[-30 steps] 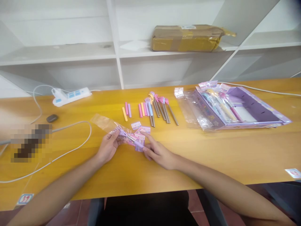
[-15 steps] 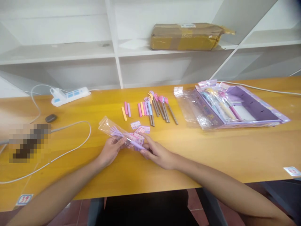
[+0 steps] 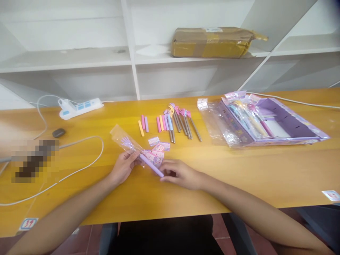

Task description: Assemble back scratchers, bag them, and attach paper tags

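A purple back scratcher (image 3: 151, 165) with a hand-shaped head lies partly inside a clear plastic bag (image 3: 117, 132), its head toward the upper left. My left hand (image 3: 124, 166) pinches the bag and the scratcher around the middle. At the lower end of the purple handle is my right hand (image 3: 180, 173), its curled fingers and thumb around the tip. Pink and purple printed cards (image 3: 158, 147) lie just beyond my hands. Behind them are several back scratchers (image 3: 186, 124) with metal rods and loose coloured handle sleeves (image 3: 160, 124).
To the right, a purple display box (image 3: 287, 120) holds bagged back scratchers (image 3: 252, 118), with empty clear bags (image 3: 217, 120) beside it. A white power strip (image 3: 81, 108), cables and a small dark case (image 3: 58, 132) are on the left. A taped carton (image 3: 212, 42) sits on the shelf.
The back scratcher and bag have shifted slightly up and left, and more of the purple handle shows. My right hand has moved slightly toward me and its fingers are more curled.
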Demonstrator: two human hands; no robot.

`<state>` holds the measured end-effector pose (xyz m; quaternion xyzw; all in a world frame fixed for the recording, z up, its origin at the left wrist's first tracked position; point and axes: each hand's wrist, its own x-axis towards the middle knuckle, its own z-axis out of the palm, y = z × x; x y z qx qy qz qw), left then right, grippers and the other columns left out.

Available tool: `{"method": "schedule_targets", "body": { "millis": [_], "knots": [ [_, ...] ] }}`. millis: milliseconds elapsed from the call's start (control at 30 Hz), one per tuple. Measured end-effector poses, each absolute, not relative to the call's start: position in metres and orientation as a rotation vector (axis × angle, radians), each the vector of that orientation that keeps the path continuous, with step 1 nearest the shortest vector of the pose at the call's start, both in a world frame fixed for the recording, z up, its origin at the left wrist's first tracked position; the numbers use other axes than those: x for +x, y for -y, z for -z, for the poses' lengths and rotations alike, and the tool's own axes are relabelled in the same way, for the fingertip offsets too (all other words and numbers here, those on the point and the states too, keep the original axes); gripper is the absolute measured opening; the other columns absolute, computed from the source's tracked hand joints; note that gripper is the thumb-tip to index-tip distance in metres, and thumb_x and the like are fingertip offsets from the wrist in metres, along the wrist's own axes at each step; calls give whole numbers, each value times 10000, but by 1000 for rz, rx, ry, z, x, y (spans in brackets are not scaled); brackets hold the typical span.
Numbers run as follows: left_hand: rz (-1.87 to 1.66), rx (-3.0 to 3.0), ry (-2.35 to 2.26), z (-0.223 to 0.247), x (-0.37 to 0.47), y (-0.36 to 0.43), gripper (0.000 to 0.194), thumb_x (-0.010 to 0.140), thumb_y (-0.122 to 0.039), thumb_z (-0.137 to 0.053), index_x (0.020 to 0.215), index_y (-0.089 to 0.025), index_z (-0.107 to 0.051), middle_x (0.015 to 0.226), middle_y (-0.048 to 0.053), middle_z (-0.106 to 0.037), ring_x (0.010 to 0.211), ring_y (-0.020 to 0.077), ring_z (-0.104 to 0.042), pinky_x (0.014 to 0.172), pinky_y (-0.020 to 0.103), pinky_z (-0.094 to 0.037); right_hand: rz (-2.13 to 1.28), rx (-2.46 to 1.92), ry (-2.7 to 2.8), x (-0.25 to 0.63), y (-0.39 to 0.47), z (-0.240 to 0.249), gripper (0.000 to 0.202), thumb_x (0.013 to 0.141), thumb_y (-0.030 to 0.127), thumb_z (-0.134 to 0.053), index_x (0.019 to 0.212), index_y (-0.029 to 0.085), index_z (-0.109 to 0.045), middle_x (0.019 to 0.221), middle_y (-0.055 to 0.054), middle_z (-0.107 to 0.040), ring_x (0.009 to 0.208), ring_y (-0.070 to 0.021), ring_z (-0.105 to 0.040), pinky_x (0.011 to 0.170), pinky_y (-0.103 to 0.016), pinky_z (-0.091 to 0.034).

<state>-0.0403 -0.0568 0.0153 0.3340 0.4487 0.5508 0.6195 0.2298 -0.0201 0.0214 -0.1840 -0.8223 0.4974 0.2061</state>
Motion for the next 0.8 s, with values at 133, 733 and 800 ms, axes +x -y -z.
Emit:
{"method": "schedule_targets", "body": {
  "millis": [133, 733, 800],
  "knots": [
    [-1086, 924, -994, -13, -39, 63, 415, 899, -530, -834, 942, -118, -826, 897, 136, -806, 783, 228, -738, 744, 341, -615, -1372, -510, 2289, 228, 20, -18, 338, 971, 490, -773, 1088, 178, -720, 955, -39, -669, 767, -120, -558, 676, -225, -472],
    [-579, 1559, -946, -18, -23, 91, 317, 1022, -457, -671, 1104, -192, -826, 1033, 81, -826, 975, 260, -759, 905, 329, -577, -1188, -623, 2285, 207, 35, -9, 583, 798, 500, -931, 1180, 169, -641, 1055, -53, -626, 864, -165, -553, 765, -269, -445],
    [-578, 1561, -939, -19, -23, 91, 313, 1022, -454, -672, 1123, -196, -818, 1081, 86, -823, 1019, 267, -758, 947, 345, -576, -1179, -631, 2281, 208, 34, -7, 615, 790, 517, -933, 1200, 169, -635, 1052, -54, -628, 858, -166, -554, 757, -270, -447]
  ]
}}
